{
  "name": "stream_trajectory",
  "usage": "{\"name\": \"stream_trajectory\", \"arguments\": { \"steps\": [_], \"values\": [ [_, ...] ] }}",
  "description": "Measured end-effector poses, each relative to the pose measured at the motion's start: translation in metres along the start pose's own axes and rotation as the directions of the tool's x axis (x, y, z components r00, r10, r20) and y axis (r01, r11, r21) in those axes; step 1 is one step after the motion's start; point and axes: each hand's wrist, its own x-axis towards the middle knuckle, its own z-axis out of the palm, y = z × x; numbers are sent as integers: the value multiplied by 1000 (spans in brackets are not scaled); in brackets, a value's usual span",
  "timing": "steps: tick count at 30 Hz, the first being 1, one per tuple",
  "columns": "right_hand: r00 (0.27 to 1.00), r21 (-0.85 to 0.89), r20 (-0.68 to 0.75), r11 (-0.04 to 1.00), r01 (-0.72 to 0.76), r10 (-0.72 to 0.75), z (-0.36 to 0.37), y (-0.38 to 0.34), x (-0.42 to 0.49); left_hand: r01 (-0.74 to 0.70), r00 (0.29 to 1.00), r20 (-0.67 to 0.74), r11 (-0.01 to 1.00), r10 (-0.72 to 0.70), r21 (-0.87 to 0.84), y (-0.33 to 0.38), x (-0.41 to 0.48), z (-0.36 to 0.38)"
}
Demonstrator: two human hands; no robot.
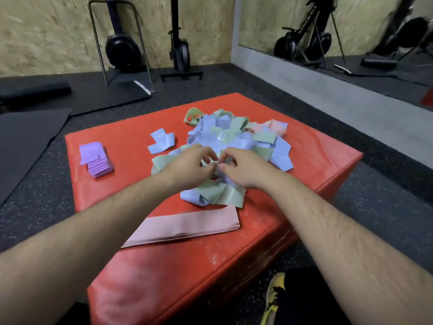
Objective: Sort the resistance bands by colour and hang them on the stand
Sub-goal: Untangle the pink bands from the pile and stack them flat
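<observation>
A tangled heap of blue, green and pink resistance bands (236, 139) lies on the red padded box (131, 261). Both my hands are over the near part of the heap. My left hand (189, 165) and my right hand (243, 167) have curled fingers that meet at a band in the pile; the pinched band is mostly hidden under them. A stack of purple bands (95, 158) lies at the box's left. A few blue bands (161, 143) lie apart, left of the heap. A flat stack of pink bands (187, 226) lies near me.
Black rubber floor surrounds the box, with dark mats (28, 134) at the left. Exercise machines (180, 43) and a metal frame stand (119, 41) are along the far wooden wall. A mirror (339, 31) is at the right. My yellow shoe (274, 299) is below the box.
</observation>
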Motion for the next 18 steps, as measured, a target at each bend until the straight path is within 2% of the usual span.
{"name": "stream_trajectory", "arguments": {
  "steps": [5,10,15,18],
  "values": [
    [991,-93,-121,993,-69,57,-14,35,26,-30,999,11,999,31,-36,18,59,29],
    [949,-106,-245,968,-228,197,-26,77,58,-78,995,57,997,79,-9,27,132,67],
    [894,-45,-294,929,-367,339,-26,105,87,-113,982,164,985,91,130,34,223,109],
    [857,-24,-318,900,-434,405,-23,119,95,-53,976,217,980,11,191,38,272,131]
  ]
}}
